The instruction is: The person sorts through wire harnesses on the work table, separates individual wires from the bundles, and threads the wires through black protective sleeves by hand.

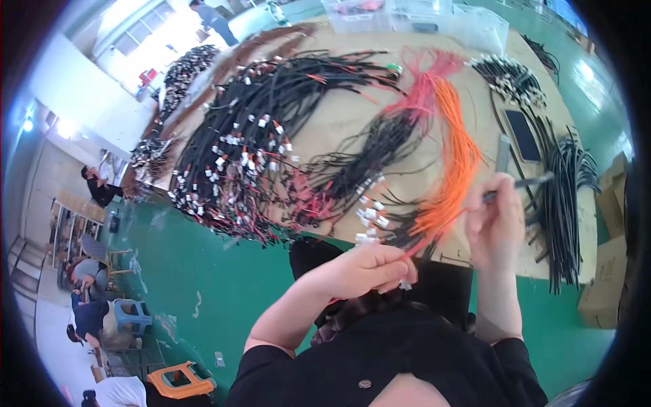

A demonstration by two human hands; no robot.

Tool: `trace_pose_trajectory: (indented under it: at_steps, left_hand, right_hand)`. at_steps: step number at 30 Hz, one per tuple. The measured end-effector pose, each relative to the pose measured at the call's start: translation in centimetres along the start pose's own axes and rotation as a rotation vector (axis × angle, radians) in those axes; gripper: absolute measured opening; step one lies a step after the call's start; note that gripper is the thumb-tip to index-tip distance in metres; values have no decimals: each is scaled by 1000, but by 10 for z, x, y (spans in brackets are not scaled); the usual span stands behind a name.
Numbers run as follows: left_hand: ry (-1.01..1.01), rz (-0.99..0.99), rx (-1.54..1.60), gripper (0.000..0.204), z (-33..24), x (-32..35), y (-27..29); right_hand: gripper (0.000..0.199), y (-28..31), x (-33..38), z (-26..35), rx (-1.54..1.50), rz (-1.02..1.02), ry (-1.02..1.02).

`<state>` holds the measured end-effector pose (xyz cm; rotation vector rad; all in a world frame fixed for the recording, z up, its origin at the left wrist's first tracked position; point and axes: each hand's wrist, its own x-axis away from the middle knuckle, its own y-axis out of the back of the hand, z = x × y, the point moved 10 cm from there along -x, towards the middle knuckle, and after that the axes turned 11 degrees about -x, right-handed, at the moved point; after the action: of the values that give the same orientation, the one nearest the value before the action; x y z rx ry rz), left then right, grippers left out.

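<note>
My left hand (369,271) is closed around a thin red wire (430,239), near the table's front edge. A small white connector (405,285) shows just below its fingers. The wire stretches up and right toward my right hand (498,220), whose fingers are closed on a slim dark tool (536,181); its exact kind is unclear. Whether these fingers also pinch the wire's end cannot be made out. Between and beyond the hands lies a bundle of orange wires (458,149). Dark cables with white connectors (369,217) lie just past my left hand.
Large heaps of black cables (230,136) cover the table's left side. At the right are a phone (522,136), a grey slim tool (503,154) and thick black cables (566,210). Clear plastic bins (420,17) stand at the back. Cardboard boxes (603,285) stand beyond the right edge.
</note>
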<state>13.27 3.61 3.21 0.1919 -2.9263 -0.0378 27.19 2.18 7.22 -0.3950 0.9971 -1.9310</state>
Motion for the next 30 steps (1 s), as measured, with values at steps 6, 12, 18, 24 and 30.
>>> trace_pose_trajectory:
  at_steps: [6,12,18,24,30]
  left_hand:
    - [-12,-322,-42,20,-17,13,18]
    - [-16,-470,-12,19,-3,23,34]
    - [-142,-534,-12,21,-3,26,32]
    - [-97,-536,-13,19,-9,21,30]
    - [-59,-473,22,20,1,20,29]
  right_hand:
    - [28,-55,30,-61,154,392,-451]
    - [29,-36,8,-37,135,224,-125]
    - [34,-37,5,-14,-13,140,18]
    - [29,-54,23,-54,224,379,-290]
    - [28,-46,18,-44,242,275,-101]
